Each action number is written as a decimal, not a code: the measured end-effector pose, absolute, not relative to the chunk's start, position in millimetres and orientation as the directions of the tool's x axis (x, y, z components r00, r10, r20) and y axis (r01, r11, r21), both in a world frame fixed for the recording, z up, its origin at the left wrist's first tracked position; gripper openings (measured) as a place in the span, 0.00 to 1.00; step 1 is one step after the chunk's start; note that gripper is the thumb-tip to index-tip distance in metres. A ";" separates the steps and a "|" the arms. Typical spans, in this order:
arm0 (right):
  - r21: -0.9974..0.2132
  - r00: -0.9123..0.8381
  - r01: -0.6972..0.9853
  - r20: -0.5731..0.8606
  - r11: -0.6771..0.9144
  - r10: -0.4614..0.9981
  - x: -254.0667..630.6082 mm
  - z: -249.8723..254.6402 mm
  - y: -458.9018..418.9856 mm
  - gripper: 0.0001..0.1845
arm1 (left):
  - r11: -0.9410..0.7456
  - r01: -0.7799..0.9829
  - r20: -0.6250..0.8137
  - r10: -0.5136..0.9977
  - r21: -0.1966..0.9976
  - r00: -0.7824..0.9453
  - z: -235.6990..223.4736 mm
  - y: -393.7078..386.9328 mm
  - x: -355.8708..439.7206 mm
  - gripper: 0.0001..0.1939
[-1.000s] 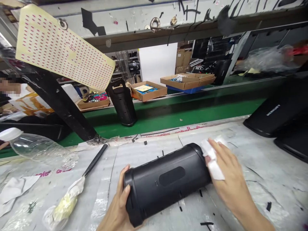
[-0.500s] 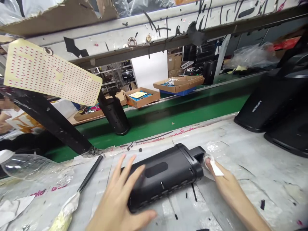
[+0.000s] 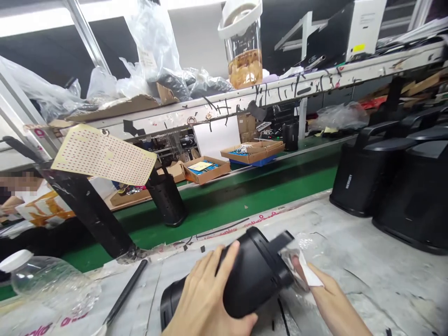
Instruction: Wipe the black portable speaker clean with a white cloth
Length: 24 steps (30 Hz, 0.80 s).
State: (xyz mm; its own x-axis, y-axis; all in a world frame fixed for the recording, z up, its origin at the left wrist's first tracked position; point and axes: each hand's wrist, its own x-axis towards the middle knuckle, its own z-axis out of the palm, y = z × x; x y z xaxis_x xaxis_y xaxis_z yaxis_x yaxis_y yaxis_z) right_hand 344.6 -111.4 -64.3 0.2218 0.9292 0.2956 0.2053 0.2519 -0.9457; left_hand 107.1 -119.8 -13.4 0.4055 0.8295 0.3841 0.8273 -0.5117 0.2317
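A black portable speaker (image 3: 248,280) lies on its side across the worktable, its carry handle (image 3: 282,241) pointing up and right. My left hand (image 3: 210,291) is wrapped over the speaker's body, fingers on top and thumb on the near side. At the handle end, my right hand (image 3: 317,280) is closed on a white cloth or paper scrap (image 3: 312,276). Crumpled clear plastic (image 3: 291,257) shows at its fingertips, close against the speaker's end. The exact grip of the right fingers is partly hidden.
Several black speakers (image 3: 353,182) stand upright at the right. A black rod (image 3: 128,289) and a clear plastic bottle (image 3: 52,284) lie at the left. Beyond the table edge runs a green conveyor belt (image 3: 224,210) with another speaker (image 3: 167,200). A shelf beam (image 3: 231,105) crosses above.
My left hand has come down from hovering, spread, beside the speaker and now grips its body. The speaker appears more tilted. The camera view has tipped upward, showing more of the shelf.
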 end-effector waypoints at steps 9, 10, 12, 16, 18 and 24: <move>-0.719 0.047 -0.129 0.684 0.683 0.728 268.4 25.9 -41.2 0.22 | -0.356 0.564 0.530 0.829 0.746 -0.178 -16.9 -108.6 121.5 0.50; -0.714 0.011 -0.155 0.689 0.682 0.724 261.8 26.9 -34.1 0.22 | -0.359 0.500 0.501 0.846 0.788 -0.183 -14.3 -106.6 115.5 0.49; -0.725 -0.054 -0.192 0.681 0.661 0.731 250.1 28.9 -24.2 0.21 | -0.391 0.342 0.465 0.869 0.854 -0.168 -4.5 -100.7 100.2 0.51; -0.752 -0.115 -0.214 0.653 0.624 0.748 234.0 34.8 -10.7 0.22 | -0.562 0.067 0.565 0.824 0.824 -0.045 21.6 -81.4 77.5 0.53; -0.767 -0.087 -0.217 0.631 0.603 0.771 231.3 36.3 -1.5 0.24 | -0.556 -0.005 0.557 0.831 0.831 0.016 31.0 -70.4 76.4 0.45; -0.801 -0.045 -0.185 0.586 0.569 0.809 239.7 35.7 20.7 0.25 | -0.451 -0.064 0.453 0.891 0.890 0.037 38.4 -48.0 87.7 0.28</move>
State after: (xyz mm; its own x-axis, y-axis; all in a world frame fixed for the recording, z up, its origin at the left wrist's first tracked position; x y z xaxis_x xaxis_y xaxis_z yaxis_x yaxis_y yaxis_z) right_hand 239.7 20.7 35.7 -0.0448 0.8092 0.5858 -0.1855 0.5694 -0.8008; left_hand 87.7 -48.0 38.4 0.0367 0.8906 0.4533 -0.0638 -0.4506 0.8904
